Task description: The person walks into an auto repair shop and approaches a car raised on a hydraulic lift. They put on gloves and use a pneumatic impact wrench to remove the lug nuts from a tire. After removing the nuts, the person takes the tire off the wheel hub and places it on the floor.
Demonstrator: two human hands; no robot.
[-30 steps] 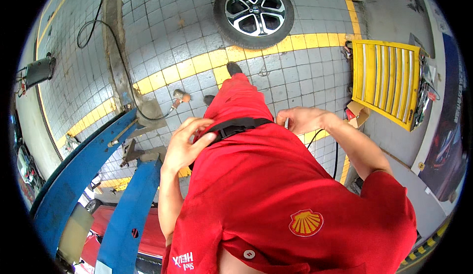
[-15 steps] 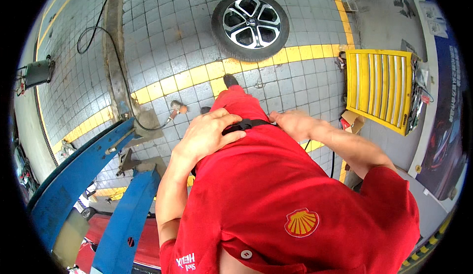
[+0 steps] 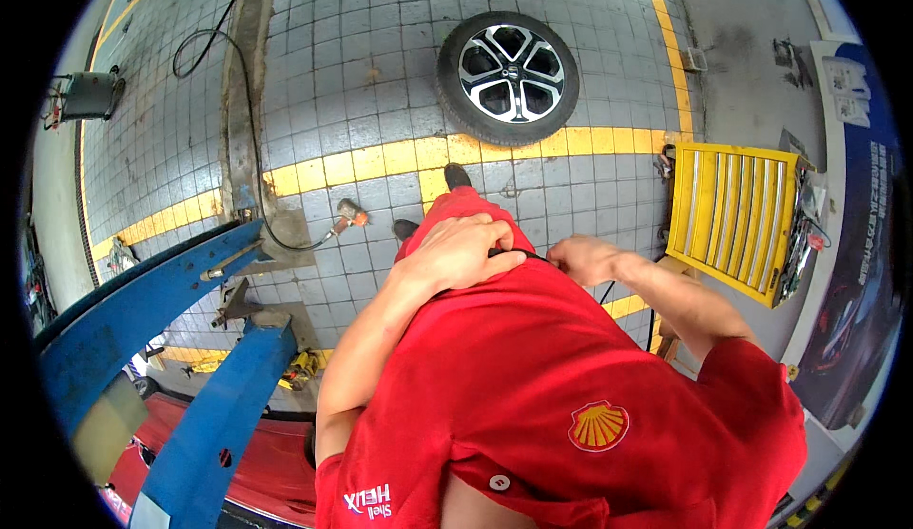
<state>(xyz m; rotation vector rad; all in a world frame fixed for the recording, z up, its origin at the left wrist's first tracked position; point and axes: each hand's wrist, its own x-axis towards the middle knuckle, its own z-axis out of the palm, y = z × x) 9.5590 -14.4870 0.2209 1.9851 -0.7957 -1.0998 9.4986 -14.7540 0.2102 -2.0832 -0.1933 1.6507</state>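
Note:
A black belt (image 3: pixel 537 258) runs across the waist of my red workwear (image 3: pixel 533 367). My left hand (image 3: pixel 456 253) lies over the front of it, fingers curled round the belt and hiding the buckle part. At the other side my right hand (image 3: pixel 588 259) pinches the belt near its thumb and fingertips. Between the two hands only a short dark stretch of belt shows. Beyond my shoes, a car wheel (image 3: pixel 514 77) with a black and silver rim lies flat on the tiled floor.
To the left an air impact wrench (image 3: pixel 350 213) lies on the floor, joined to a black hose (image 3: pixel 255 139). Blue lift arms (image 3: pixel 162 277) and a red car (image 3: pixel 252 462) are at lower left. A yellow tool chest (image 3: pixel 732 215) stands to the right.
My left hand has slid right along the waist and now covers the buckle that showed before. My right hand stays at the belt. The view has shifted slightly.

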